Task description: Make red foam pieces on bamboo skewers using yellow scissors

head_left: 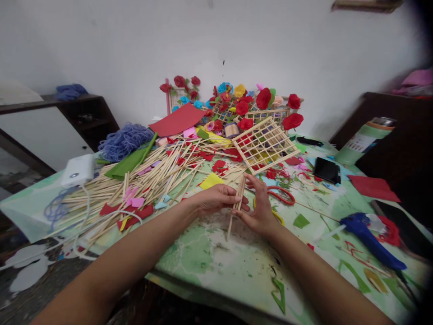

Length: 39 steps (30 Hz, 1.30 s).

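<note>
Several thin wooden sticks [241, 189] are held together between my two hands, one stick poking out lower toward the table. My left hand [218, 198] pinches them from the left with thumb and fingers. From the right, my right hand [259, 210] grips the same sticks, its thumb low and its fingers near their upper ends. Just beyond my hands, a wooden lattice [265, 146] made of such sticks leans on the pile. Scissors with orange handles [282, 195] lie right of my right hand, partly behind it. A yellow paper piece [211, 181] lies beyond my left hand.
A heap of loose sticks [162, 174] covers the left side, near blue yarn [125, 141] and a white box [78, 170] with a cable. Paper flowers [241, 107] stand at the back. To the right are a blue glue gun [368, 239], a black phone [326, 170] and a bottle [363, 141].
</note>
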Tool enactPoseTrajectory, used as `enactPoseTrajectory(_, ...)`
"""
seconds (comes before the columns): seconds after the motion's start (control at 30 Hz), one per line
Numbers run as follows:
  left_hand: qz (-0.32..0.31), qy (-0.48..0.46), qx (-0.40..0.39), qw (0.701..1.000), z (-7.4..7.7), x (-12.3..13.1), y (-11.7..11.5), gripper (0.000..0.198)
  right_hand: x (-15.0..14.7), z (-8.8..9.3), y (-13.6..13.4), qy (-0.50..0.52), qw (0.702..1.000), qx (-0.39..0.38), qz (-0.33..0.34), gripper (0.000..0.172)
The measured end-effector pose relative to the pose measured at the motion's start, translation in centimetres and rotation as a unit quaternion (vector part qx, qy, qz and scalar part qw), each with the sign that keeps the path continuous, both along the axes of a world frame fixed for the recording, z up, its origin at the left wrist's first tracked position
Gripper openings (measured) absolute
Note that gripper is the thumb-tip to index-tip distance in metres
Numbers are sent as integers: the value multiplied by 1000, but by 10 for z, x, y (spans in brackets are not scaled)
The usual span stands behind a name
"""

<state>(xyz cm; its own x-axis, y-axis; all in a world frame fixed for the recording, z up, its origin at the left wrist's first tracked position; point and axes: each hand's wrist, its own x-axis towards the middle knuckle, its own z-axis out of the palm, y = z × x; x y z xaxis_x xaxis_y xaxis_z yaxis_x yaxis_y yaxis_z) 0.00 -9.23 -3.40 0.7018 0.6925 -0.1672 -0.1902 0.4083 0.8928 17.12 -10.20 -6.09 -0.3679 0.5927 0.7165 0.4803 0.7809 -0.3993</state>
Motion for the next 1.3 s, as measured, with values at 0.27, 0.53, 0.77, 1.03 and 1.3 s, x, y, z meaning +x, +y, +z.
enactPoseTrajectory(0.27, 33, 27, 68, 997, -3, 2, 0, 26, -1, 2, -1, 15, 998, -50, 24, 92)
enactPoseTrajectory(0.53, 138, -21, 53, 989, -6, 6, 5, 29, -10, 0, -6, 154, 968, -198, 20, 62)
enactPoseTrajectory(0.77, 195, -36, 120, 973, -8, 13, 2, 31, -19, -4, -4, 225, 916, -332, 22, 31)
enactPoseTrajectory(1.03, 201, -4, 139, 970, -12, 13, -1, 36, -23, 6, -12, 189, 879, -433, 58, 41)
enactPoseTrajectory(1.3, 211, -11, 131, 968, -16, 18, -3, 34, -28, 9, -14, 206, 884, -419, 28, 41)
